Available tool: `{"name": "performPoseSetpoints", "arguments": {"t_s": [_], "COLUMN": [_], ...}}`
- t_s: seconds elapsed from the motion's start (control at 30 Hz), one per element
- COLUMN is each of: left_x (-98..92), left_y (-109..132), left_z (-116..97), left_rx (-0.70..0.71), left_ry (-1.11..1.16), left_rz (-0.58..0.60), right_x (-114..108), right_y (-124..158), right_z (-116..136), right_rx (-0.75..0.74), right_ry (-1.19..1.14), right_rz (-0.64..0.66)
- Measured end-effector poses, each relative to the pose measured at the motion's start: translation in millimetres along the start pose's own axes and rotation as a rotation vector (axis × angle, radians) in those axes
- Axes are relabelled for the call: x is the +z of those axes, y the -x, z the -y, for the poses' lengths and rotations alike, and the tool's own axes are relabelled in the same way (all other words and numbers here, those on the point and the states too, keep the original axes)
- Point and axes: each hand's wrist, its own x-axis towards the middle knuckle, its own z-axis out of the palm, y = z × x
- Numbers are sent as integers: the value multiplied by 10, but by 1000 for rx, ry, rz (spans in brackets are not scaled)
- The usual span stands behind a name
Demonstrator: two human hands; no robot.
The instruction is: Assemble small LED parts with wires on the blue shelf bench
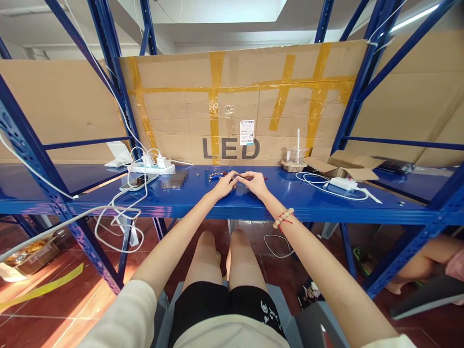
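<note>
My left hand (pixel 224 186) and my right hand (pixel 255 183) meet above the blue shelf top (pixel 195 200), fingertips pinched together almost touching. Something tiny and pale seems to lie between them, too small to name. Just behind my left hand is a small cluster of blue, red and gold-coloured pieces (pixel 216 177), partly covered by the fingers. A thin red tip (pixel 266 179) pokes out beyond my right hand; the rest of it is hidden. On my right wrist sits a beaded bracelet (pixel 283 218).
On the left are a power strip (pixel 152 168), a phone (pixel 139 182) and looped white cables (pixel 121 208). To the right stand a clear cup (pixel 295 155), an open cardboard box (pixel 340 164) and a white adapter (pixel 343 183). A cardboard panel (pixel 174 116) closes the back; blue posts (pixel 357 92) flank it.
</note>
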Motion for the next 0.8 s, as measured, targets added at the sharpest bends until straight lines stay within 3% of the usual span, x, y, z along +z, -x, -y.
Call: {"name": "performPoseSetpoints", "arguments": {"t_s": [0.3,0.8], "left_x": [15,9], "left_y": [-23,9], "left_z": [31,-8], "left_rx": [-51,-20], "left_ry": [-9,72], "left_rz": [-71,-18], "right_x": [15,-38], "right_y": [-3,-29], "right_z": [53,-47], "right_rx": [107,50], "right_ry": [-17,2], "right_rz": [-12,33]}}
